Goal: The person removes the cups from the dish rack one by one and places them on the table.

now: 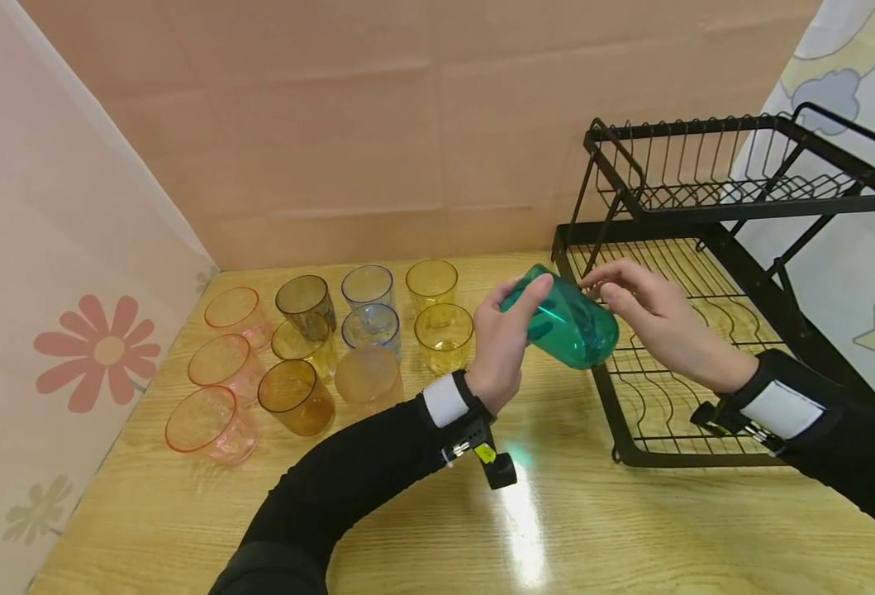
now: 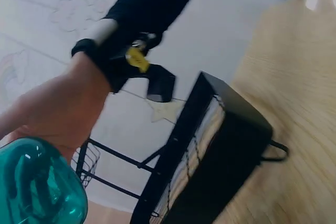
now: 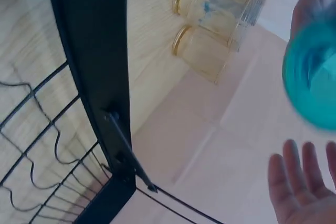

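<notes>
My left hand (image 1: 501,343) grips a translucent green cup (image 1: 574,326) and holds it tilted over the table beside the rack. The thumb lies along the cup's upper side. My right hand (image 1: 649,318) hovers at the cup's right, its fingers loosely bent and holding nothing. Seen from the right wrist, the right fingers (image 3: 299,177) are spread and apart from the green cup (image 3: 317,77). The left wrist view catches the cup's rounded end (image 2: 42,187) at lower left.
A black two-tier dish rack (image 1: 630,456) stands on the right. At left are several tumblers in rows: pink ones (image 1: 214,426), amber and brown ones (image 1: 297,401), blue-rimmed ones (image 1: 370,326) and yellow ones (image 1: 444,339). A peach-coloured backdrop (image 1: 348,124) closes off the table's far side.
</notes>
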Available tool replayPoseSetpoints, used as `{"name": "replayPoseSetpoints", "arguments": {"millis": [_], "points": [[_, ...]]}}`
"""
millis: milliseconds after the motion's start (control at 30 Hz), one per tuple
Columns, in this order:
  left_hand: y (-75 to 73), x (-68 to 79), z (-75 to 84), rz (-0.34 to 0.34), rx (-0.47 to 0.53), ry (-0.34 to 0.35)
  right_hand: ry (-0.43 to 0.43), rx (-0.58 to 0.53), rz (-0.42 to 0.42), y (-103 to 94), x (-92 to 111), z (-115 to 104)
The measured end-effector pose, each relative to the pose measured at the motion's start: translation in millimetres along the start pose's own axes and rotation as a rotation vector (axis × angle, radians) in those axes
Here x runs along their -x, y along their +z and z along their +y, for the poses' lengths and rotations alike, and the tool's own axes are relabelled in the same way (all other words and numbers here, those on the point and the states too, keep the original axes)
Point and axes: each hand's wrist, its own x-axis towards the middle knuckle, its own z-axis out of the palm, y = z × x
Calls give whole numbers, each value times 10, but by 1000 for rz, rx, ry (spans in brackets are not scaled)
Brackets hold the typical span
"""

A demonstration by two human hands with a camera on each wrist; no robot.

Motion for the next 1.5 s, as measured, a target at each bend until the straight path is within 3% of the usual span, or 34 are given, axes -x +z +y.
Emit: {"name": "replayPoseSetpoints", "arguments": {"millis": [167, 300, 433, 567, 733, 933, 1167, 1500], "points": [[-269, 124, 16, -111, -196, 3, 27, 175, -182, -58, -3, 12], [-489, 194, 42, -193, -347, -10, -14, 401, -295, -79, 12, 14], [-663, 251, 60, -262, -518, 17, -94, 586, -357, -76, 23, 25], [-807, 309, 65, -289, -690, 54, -174, 694, -374, -66, 39, 49], [-961, 365, 32, -308, -843, 125, -215, 735, -359, -74, 63, 82], [-1093, 410, -47, -293, -915, 201, -210, 747, -363, -91, 67, 111], [-1200, 440, -139, -261, -982, 202, -208, 734, -363, -69, 71, 137], [-1275, 405, -211, -231, -1004, 167, -206, 740, -356, 6, 70, 164]]}}
